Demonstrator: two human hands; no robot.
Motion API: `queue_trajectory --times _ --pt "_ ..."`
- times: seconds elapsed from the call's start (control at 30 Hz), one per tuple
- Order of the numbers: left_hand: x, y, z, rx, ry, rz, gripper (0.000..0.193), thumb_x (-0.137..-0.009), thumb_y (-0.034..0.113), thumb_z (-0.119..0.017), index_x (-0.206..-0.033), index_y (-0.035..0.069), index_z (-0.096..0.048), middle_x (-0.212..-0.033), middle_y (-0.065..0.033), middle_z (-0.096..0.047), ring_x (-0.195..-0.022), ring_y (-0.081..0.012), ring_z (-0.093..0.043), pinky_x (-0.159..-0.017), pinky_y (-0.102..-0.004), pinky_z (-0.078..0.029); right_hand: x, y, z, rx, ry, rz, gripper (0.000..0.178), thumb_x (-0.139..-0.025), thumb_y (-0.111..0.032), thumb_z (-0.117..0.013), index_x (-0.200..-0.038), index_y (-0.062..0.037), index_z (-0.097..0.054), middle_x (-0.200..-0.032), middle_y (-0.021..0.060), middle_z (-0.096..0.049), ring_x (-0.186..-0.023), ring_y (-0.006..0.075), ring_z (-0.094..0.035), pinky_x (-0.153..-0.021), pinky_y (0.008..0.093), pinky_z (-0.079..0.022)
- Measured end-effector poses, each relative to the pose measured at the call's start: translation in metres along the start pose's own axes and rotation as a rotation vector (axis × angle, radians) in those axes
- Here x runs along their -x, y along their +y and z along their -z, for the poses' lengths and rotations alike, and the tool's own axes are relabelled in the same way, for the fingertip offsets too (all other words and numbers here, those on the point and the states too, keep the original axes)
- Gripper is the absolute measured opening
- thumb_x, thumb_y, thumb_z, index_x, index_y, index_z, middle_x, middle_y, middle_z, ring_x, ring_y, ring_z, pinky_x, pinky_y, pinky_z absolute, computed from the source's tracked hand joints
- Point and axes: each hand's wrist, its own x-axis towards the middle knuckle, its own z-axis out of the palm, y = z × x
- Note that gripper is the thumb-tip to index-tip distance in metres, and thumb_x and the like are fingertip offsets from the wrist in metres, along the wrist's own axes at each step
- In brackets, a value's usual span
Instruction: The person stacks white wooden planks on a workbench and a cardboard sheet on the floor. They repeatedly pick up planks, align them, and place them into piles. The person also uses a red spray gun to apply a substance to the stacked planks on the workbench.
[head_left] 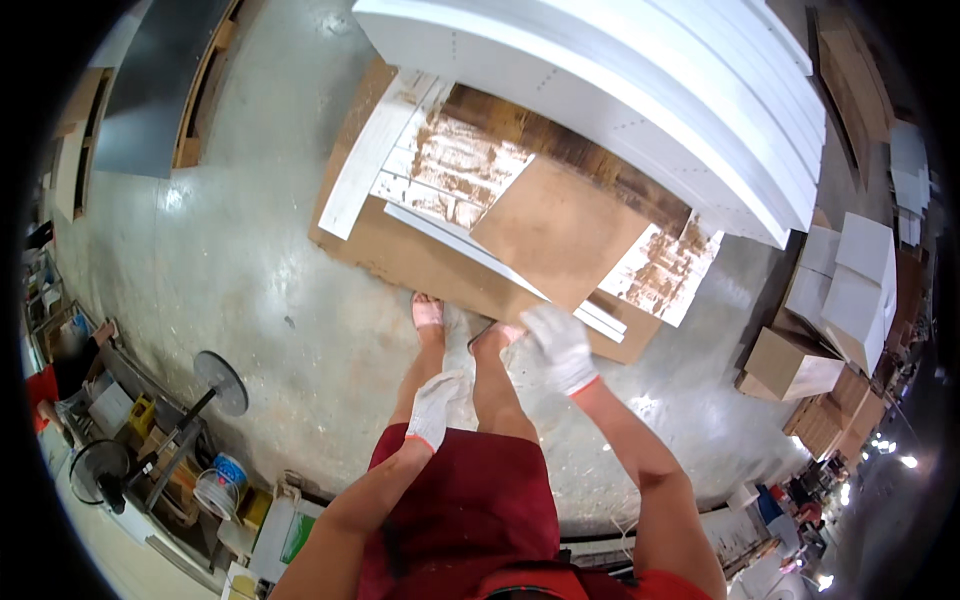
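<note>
Hanging free, both gloved hands [500, 375] empty.

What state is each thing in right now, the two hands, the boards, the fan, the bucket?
left hand: gloved, empty, hanging by the thigh
right hand: gloved, empty, raised over the floor boards
white boards: stacked flat
brown board: lying flat on the pallet
fan: standing; running or not, cannot tell
bucket: upright, open

Bare concrete floor [250, 260] lies open leftward; ahead, the brown board [560, 230] and stacked white panels [650, 90] block passage.
</note>
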Motion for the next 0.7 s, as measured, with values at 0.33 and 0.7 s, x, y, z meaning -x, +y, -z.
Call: queue_trajectory --times 0.33,0.7 --pt "0.012 0.037 -0.033 0.09 -0.055 0.041 0.036 -0.095 0.02 -0.061 -0.125 -0.001 -0.058 -0.115 -0.0124 -0.064 -0.107 -0.0226 -0.064 -0.092 -0.0348 -0.053 -0.199 0.084 0.238 0.485 0.518 -0.08 0.049 -0.081 -0.032 -0.073 -0.124 -0.0119 -0.06 -0.127 0.0069 -0.058 -0.118 0.031 -0.052 -0.094 0.0438 -0.044" --pt "-0.02 0.071 -0.084 0.018 -0.224 0.012 0.041 -0.102 0.026 -0.042 -0.134 0.001 -0.048 -0.127 -0.011 -0.057 -0.118 -0.0208 -0.055 -0.102 -0.0334 -0.045 -0.197 0.115 0.166 0.526 0.638 -0.141 0.065 -0.071 -0.022 -0.077 -0.132 -0.0137 -0.054 -0.125 0.007 -0.053 -0.118 0.0294 -0.048 -0.101 0.0462 -0.04"
